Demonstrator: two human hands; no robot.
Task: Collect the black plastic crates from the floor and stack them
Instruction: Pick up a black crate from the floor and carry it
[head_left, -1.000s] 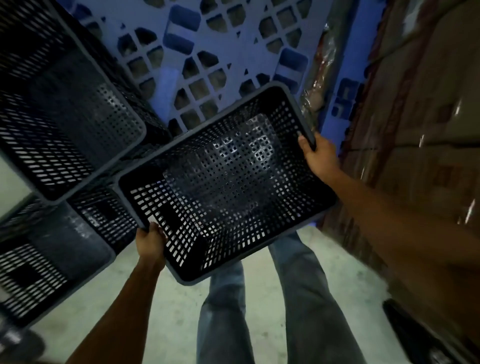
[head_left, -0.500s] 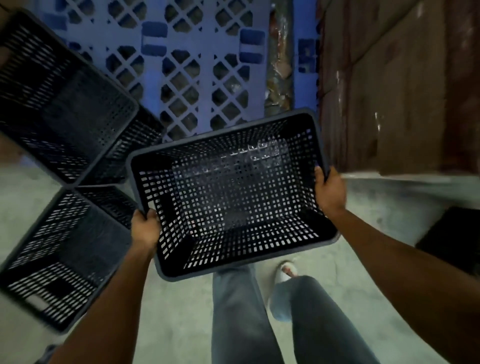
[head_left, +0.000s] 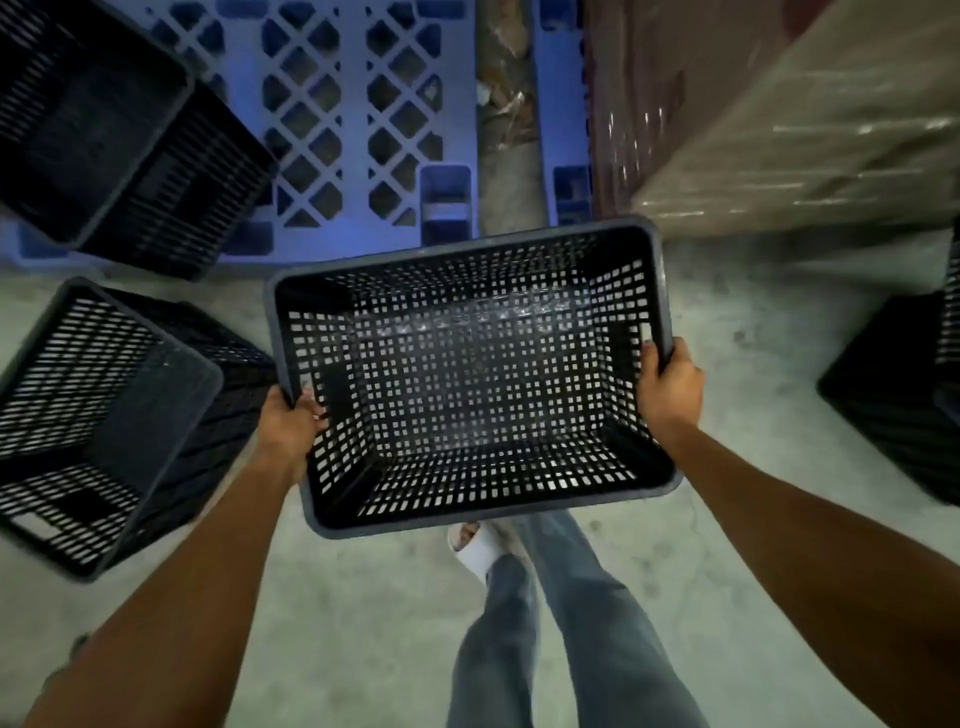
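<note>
Head view looks down on a black perforated crate held open side up above the concrete floor. Left hand grips its left rim and right hand grips its right rim. Two more crates stand at left, the farther one partly on a blue pallet.

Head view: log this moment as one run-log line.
carried crate | left hand grip on left rim | right hand grip on right rim | held empty, off concrete floor | other crates at left
</note>
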